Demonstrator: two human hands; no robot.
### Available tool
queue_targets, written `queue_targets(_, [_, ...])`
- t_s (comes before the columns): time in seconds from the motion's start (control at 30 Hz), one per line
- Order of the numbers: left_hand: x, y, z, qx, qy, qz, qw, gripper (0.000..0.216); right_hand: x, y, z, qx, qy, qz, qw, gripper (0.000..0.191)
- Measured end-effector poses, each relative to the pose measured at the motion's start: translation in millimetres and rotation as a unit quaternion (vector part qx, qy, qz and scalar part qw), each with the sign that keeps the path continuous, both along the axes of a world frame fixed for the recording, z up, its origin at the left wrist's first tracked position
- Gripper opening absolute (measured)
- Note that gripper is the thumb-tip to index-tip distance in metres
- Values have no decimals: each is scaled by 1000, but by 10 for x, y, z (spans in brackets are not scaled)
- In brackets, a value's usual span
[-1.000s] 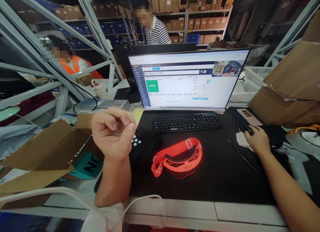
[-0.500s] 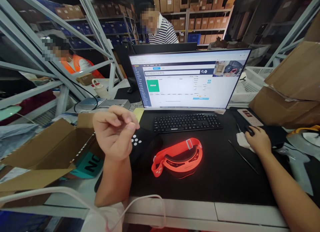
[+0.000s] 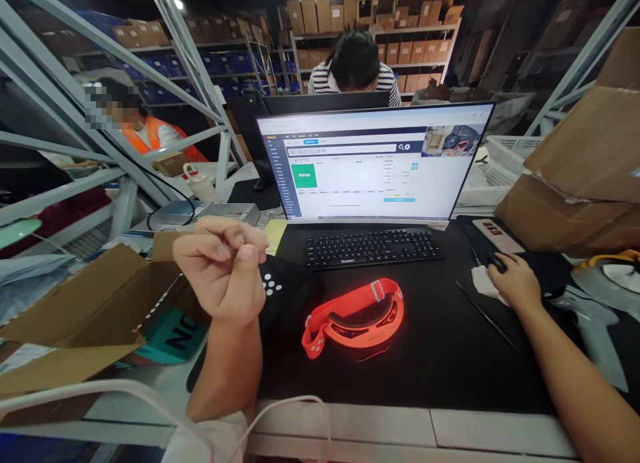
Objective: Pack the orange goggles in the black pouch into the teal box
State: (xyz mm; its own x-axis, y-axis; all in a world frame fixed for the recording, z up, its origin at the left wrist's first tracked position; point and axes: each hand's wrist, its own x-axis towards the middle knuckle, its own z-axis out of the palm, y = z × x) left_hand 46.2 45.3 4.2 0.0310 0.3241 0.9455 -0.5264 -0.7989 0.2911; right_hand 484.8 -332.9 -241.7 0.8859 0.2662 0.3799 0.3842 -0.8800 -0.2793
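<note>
Lying crosswise on the black counter (image 3: 440, 356), the glowing orange strapped goggles (image 3: 354, 316) sit nearer the raised left hand (image 3: 223, 276), its fingers curled shut on nothing, than the right hand (image 3: 513, 283), cupped over a dark mouse.

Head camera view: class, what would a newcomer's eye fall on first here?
The bright orange strapped goggles glow on the black desk mat, before the black keyboard. Behind it the lit wide monitor dominates. The left hand is raised in a loose fist at left, while the right hand rests on a mouse.

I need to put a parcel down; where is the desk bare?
Bare black mat lies between the orange goggles and the right hand, down to the near edge. Left is crowded by the open carton; right by stacked boxes.
</note>
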Motion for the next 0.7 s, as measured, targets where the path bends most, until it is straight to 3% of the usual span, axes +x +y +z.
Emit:
queue_targets(0.33, [18,138,-39,45,-24,-58,997,42,-41,13,38,8,15,-7,1000,58])
queue_targets(0.7, [5,147,-71,77,0,-41,996,30,86,-37,-76,22,-11,7,1000,57])
